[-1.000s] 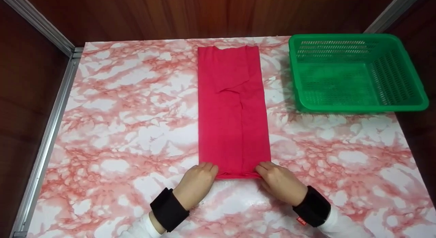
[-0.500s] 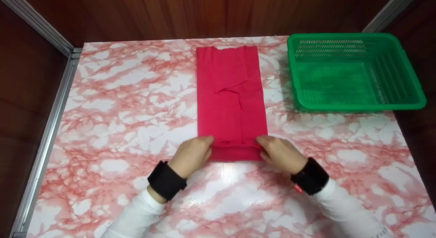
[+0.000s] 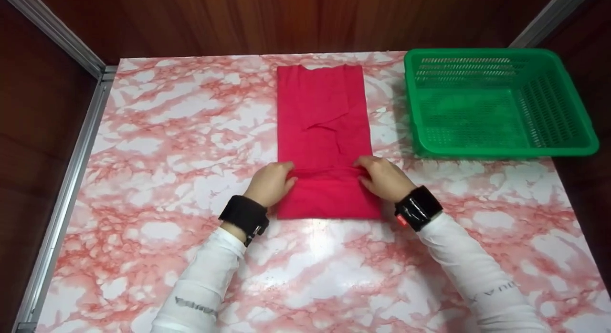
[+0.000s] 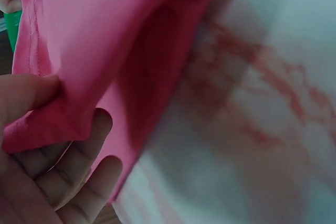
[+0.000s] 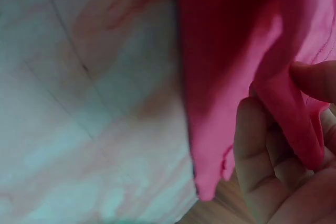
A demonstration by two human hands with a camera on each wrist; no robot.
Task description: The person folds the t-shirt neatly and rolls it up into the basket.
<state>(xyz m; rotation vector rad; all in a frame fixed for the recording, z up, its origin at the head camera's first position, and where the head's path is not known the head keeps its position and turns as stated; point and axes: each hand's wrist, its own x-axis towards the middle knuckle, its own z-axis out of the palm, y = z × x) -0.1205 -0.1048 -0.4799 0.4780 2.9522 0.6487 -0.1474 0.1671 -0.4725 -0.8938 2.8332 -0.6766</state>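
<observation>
A red T-shirt (image 3: pixel 320 99), folded into a long strip with a sleeve lying across its far part, is spread on the table in the head view. Its near end is turned back over itself, and the hem makes a raised ridge between the hands. At the left side of that ridge, my left hand (image 3: pixel 270 182) pinches the cloth; in the left wrist view the thumb (image 4: pixel 31 92) presses it against the fingers. My right hand (image 3: pixel 387 179) pinches the opposite corner. The right wrist view shows the fabric doubled between thumb (image 5: pixel 316 81) and fingers.
A green plastic basket (image 3: pixel 506 150) with slotted sides stands at the back right, reaching past the table's right edge. Red-and-white marbled table (image 3: pixel 167 190) surrounds the shirt. Dark wooden panels (image 3: pixel 305 23) rise behind and at both sides.
Both hands have moved away from the body, carrying the shirt's near hem up over the strip. The strip is shorter, with a growing folded layer at its near end. The basket has stayed put.
</observation>
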